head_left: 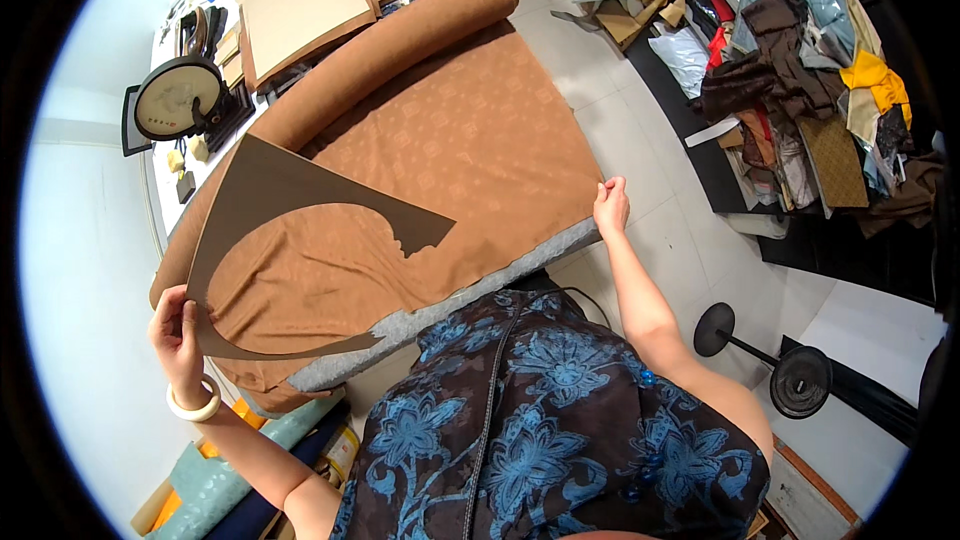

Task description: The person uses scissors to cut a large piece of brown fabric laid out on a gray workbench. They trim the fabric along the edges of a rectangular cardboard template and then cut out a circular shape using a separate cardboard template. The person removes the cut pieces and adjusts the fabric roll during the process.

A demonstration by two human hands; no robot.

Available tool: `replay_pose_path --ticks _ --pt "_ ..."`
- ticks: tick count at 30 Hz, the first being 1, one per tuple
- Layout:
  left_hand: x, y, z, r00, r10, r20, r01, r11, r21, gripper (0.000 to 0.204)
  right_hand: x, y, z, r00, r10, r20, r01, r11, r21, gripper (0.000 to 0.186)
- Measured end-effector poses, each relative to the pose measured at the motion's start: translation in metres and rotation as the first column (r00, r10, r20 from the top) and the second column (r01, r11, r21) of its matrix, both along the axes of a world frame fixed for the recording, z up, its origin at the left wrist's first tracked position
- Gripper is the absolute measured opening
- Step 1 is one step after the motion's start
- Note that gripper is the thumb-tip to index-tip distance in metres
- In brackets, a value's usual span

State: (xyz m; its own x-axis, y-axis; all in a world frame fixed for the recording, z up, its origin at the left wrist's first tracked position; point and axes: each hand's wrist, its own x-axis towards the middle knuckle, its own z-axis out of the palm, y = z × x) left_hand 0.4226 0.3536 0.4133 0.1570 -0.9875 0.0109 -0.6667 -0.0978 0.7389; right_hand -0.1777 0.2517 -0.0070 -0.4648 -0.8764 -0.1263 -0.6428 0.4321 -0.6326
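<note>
Brown patterned fabric (470,120) lies spread over the work table, its far part wound into a thick roll (400,40). On top of it rests a stiff dark brown sheet (290,175) with a large rounded cut-out and a small jagged notch; wrinkled brown fabric shows through the opening. My left hand (178,335), with a pale bangle at the wrist, pinches the sheet's near left edge between thumb and fingers. At the right corner of the spread, my right hand (611,208) is closed on the fabric's edge. Grey fabric (440,305) shows beneath along the near side.
A round-faced device on a stand (178,100) and stacked boards (305,10) stand on the table's far left. Heaped fabric scraps (780,70) cover a black bench at right. A black stand with round discs (800,380) is at lower right; fabric rolls (230,480) lie lower left.
</note>
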Motion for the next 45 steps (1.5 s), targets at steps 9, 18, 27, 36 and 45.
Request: replay_pose_path --ticks 9,18,27,36,45 --pt "-0.054 -0.038 -0.008 0.991 -0.003 -0.133 0.005 1.000 0.011 0.010 -0.040 0.007 -0.043 0.983 0.069 0.170 -0.071 0.997 0.007 0.045" --pt "-0.054 -0.104 -0.050 0.973 -0.106 -0.203 0.118 0.992 0.049 0.010 0.022 -0.045 0.084 0.849 0.386 0.361 -0.297 0.913 -0.279 0.045" --pt "-0.111 -0.278 -0.178 0.799 -0.235 -0.553 0.425 0.872 0.243 0.016 0.017 -0.063 0.090 0.444 0.249 0.861 -0.351 0.932 -0.088 0.018" --pt "-0.162 -0.278 -0.334 1.000 0.009 -0.008 -0.010 0.995 -0.097 0.027 -0.013 -0.057 0.001 0.643 0.016 0.766 -0.181 0.974 0.132 0.033" --pt "-0.196 -0.048 -0.463 0.759 0.644 -0.092 -0.519 0.684 0.513 0.027 -0.012 -0.057 -0.013 0.736 0.168 0.656 -0.289 0.954 0.079 0.030"
